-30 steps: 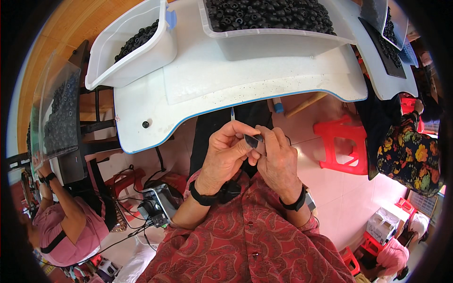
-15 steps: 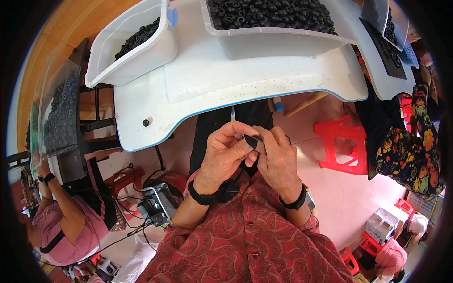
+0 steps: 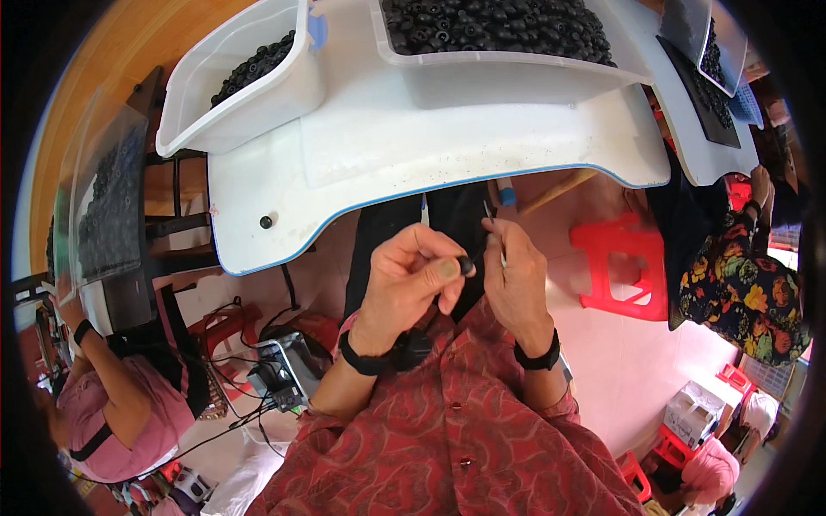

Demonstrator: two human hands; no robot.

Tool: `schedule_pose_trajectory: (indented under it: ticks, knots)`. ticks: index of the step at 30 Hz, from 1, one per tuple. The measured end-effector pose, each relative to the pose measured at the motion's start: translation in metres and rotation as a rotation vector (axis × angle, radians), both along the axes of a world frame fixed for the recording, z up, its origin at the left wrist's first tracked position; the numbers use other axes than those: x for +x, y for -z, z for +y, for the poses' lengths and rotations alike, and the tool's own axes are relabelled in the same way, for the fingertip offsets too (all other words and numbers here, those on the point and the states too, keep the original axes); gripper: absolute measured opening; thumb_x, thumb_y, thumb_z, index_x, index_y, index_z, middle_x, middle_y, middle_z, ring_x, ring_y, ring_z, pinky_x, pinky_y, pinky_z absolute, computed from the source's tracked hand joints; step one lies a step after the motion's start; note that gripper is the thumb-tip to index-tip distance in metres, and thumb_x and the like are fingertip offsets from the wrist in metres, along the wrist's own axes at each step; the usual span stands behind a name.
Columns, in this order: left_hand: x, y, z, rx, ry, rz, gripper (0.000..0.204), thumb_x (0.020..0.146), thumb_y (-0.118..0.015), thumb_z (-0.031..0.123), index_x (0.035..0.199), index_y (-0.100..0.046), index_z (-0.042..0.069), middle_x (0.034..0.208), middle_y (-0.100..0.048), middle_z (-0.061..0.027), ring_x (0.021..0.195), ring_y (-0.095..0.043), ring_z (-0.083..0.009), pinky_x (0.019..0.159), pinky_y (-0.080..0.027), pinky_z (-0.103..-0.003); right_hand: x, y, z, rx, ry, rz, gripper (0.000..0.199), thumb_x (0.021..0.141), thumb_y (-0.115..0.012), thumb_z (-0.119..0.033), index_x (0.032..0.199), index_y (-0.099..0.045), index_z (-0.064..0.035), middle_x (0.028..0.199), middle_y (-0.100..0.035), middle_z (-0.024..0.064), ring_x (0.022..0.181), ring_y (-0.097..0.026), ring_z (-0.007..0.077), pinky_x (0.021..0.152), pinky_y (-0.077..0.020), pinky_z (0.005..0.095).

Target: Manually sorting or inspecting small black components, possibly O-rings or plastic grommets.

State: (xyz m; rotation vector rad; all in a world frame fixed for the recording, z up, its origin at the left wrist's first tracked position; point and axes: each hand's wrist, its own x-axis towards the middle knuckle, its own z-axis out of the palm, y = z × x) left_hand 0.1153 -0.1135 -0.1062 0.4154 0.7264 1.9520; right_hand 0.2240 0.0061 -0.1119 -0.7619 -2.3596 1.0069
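Note:
Between the thumb and fingers of my left hand [image 3: 411,271] is a small round black part [image 3: 466,265], which looks like the ones in the boxes. My right hand [image 3: 516,275], a short way to its right, is closed on a thin knife [image 3: 490,211] whose narrow tip sticks up past the fingers. Most of that knife is hidden by the hand. Both hands are above my lap, off the near edge of the white table [image 3: 361,163]. One loose black part [image 3: 266,223] lies on the table's left lobe.
A white box [image 3: 258,112] and a larger clear box [image 3: 516,60], both with many black parts, stand on the table. A red stool [image 3: 615,267] is at the right. Co-workers sit at the left [image 3: 129,396] and right [image 3: 740,284]. Cables [image 3: 249,387] hang lower left.
My hands have moved apart. The knife has swung from against the left fingers to pointing up in my right hand, and the black part now shows in my left.

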Motion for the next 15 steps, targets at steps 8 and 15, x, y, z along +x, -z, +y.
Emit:
schedule_pose_trajectory:
  ticks: [8,15]
  knots:
    - [0.001,0.012,0.001,-0.043,-0.086,-0.037,0.01,0.09,-0.063,0.003,0.098,-0.059,-0.001,0.098,-0.063,-0.0125,0.065,-0.061,-0.0128,0.05,-0.047,-0.024,-0.002,-0.016,-0.017,0.273,-0.105,-0.037,0.026,0.081,-0.065,-0.005,0.106,-0.06,-0.0045,0.079,-0.053,0.0111,0.058,-0.061,0.0276,0.048,-0.0478,0.037]
    - [0.001,0.011,0.0,-0.033,-0.071,-0.001,0.014,0.089,-0.064,0.003,0.101,-0.059,-0.002,0.099,-0.062,-0.0116,0.067,-0.062,-0.0125,0.051,-0.048,-0.024,-0.003,-0.023,-0.021,0.221,-0.092,-0.084,0.031,0.078,-0.063,0.0,0.108,-0.062,-0.0057,0.081,-0.055,0.0115,0.07,-0.061,0.0331,0.054,-0.0495,0.0414]
